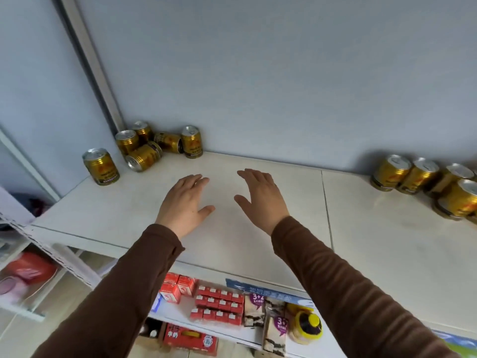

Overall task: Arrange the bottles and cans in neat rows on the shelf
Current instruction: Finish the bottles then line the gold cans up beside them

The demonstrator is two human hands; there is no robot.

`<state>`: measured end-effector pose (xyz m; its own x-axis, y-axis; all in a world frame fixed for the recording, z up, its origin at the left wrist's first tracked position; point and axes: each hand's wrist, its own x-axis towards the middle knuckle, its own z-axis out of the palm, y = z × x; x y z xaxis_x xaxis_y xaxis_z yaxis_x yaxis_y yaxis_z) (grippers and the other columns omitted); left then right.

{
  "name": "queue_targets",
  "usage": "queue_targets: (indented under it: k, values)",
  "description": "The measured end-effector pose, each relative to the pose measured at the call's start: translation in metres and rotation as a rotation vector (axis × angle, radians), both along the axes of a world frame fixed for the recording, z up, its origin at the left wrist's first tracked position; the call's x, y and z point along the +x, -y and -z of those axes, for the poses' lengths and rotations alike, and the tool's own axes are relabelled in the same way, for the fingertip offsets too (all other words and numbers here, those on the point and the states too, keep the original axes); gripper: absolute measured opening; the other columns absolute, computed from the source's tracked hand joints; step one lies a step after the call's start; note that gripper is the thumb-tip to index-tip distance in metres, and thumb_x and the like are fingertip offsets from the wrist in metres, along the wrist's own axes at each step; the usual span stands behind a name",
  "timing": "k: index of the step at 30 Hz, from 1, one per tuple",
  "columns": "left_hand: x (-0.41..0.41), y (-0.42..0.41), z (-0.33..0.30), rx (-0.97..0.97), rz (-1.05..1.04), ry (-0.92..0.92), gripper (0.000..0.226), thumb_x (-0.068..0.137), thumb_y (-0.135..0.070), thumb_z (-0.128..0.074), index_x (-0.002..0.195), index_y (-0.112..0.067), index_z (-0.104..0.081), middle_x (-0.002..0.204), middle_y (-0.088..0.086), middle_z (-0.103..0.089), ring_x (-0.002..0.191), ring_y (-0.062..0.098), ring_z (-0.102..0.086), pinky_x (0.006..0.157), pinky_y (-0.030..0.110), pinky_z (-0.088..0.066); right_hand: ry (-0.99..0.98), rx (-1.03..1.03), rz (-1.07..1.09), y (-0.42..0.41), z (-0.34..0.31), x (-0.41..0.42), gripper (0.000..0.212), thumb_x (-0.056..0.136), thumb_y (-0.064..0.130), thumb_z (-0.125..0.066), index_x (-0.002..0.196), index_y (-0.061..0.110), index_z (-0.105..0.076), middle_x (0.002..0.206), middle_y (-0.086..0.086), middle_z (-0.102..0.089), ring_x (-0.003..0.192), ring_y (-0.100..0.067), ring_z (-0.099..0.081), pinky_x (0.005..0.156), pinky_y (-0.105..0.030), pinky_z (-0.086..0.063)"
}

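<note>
From the head camera: a smooth, pale shelf (258,241) with a thin seam running front to back right of centre, and a flat grey-blue wall behind it. In the back left corner, a jumble of short, ribbed gold cans (157,143) with silver tops, some upright, two tipped on their sides, touching one another. A lone gold can (101,166) stands upright near the left edge, just apart from that cluster. By the right edge, more gold cans (428,180) crowd together along the back, leaning in the wide lens. Both arms wear brown ribbed sleeves. The left hand (184,204) sits mid-shelf, fingers straight and loosely together, holding nothing. The right hand (260,198) is beside it, fingers extended, thumb spread, also empty. Whether the palms touch the shelf is unclear.
</note>
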<state>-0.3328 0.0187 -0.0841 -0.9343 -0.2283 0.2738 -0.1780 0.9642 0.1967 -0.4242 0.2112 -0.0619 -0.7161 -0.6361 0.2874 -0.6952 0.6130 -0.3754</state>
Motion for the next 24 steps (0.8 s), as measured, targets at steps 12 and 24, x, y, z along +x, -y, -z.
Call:
queue_targets:
  k: [12,24]
  values:
    - [0.051,0.128,-0.008,-0.008,-0.188,-0.177,0.073,0.086,-0.040,-0.070,0.147,-0.017,-0.036,0.152,0.007,-0.037,0.138,0.027,-0.034,0.113,0.040,-0.032,0.009,-0.034,-0.192,0.141,0.005,0.004,0.065,0.091,0.033,-0.065,0.148,0.017,-0.039,0.147,-0.004,-0.045,0.134,-0.024,-0.037,0.109,-0.034,-0.036]
    - [0.071,0.283,0.007,0.133,-0.188,-0.229,0.101,0.077,-0.033,-0.081,0.153,-0.022,-0.015,0.160,0.010,-0.018,0.147,0.027,-0.016,0.118,0.040,-0.025,-0.074,0.209,-0.163,0.311,-0.010,-0.003,0.078,0.085,0.025,-0.073,0.152,0.024,-0.032,0.154,-0.004,-0.036,0.141,-0.028,-0.031,0.110,-0.047,-0.039]
